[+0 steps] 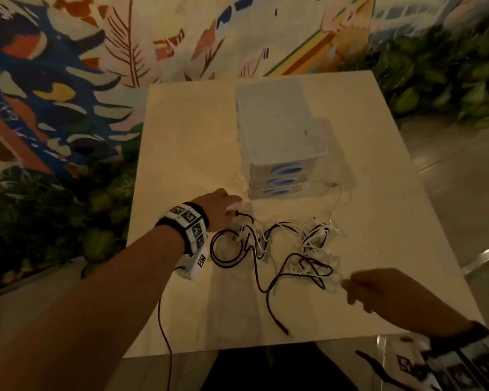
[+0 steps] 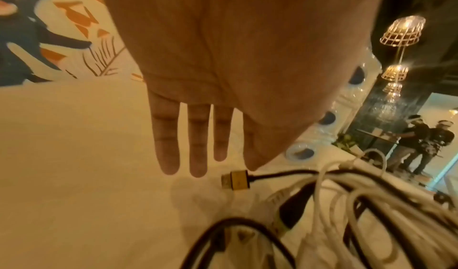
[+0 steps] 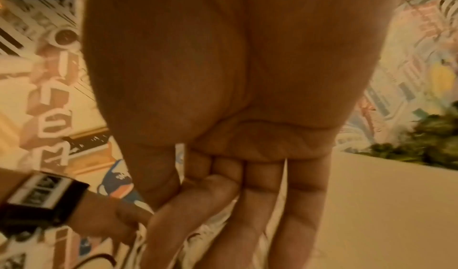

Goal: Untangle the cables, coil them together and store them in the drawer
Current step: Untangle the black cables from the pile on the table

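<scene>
A tangle of black and white cables (image 1: 288, 249) lies on the pale table (image 1: 181, 153), in front of a clear drawer unit (image 1: 283, 142) with blue oval handles, all drawers closed. My left hand (image 1: 235, 207) reaches over the tangle's left end, fingers (image 2: 198, 155) straight and just above the tabletop. A gold-cased plug (image 2: 235, 180) on a black cable lies just past those fingertips, apart from them. My right hand (image 1: 350, 289) hovers at the tangle's right side with relaxed fingers (image 3: 247, 224), holding nothing. One black cable end (image 1: 283, 328) trails toward the near table edge.
Green plants (image 1: 435, 74) border the table on the right and left. A painted mural wall (image 1: 68, 66) stands behind. A thin black wire (image 1: 164, 320) hangs from my left wrist device past the table's near edge. People (image 2: 416, 142) stand far off.
</scene>
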`<state>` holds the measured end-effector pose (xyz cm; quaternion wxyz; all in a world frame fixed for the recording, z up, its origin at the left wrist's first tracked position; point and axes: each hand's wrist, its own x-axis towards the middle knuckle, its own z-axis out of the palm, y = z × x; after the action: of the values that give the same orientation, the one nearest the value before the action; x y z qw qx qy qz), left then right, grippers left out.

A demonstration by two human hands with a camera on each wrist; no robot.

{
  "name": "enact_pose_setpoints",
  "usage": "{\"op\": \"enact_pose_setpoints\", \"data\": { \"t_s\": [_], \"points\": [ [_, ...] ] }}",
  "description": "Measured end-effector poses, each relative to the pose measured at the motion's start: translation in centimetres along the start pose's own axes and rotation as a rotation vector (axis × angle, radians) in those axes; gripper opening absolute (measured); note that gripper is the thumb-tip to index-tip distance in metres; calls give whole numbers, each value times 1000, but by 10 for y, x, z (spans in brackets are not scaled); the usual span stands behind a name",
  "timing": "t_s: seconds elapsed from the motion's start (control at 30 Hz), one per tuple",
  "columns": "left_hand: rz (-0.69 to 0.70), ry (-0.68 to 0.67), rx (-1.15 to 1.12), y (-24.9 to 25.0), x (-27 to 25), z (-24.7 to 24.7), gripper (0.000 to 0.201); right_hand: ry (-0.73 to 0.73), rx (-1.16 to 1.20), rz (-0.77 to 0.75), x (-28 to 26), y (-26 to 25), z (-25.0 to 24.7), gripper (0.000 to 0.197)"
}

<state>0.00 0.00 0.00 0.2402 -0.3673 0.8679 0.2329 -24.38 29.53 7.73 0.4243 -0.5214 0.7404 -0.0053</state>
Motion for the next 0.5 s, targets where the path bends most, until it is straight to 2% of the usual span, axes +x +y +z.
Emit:
{"op": "enact_pose_setpoints", "data": {
  "t_s": [0.07,0.13,0.2,0.37,0.5],
  "points": [
    [12,-69,60,5,9,4,48,92,67,-66,15,-11,3,37],
    [37,-60,93,7,12,7,38,175,54,-185,31,-28,10,38],
    [54,-29,94,9,8,3,28,187,30,-245,44,-46,16,39],
    [158,162,-92,18,-20,-24,22,202,-16,-282,68,-75,19,47],
    [166,299,-65,24,-38,-35,21,213,-108,-290,89,-89,32,59]
  ]
}}
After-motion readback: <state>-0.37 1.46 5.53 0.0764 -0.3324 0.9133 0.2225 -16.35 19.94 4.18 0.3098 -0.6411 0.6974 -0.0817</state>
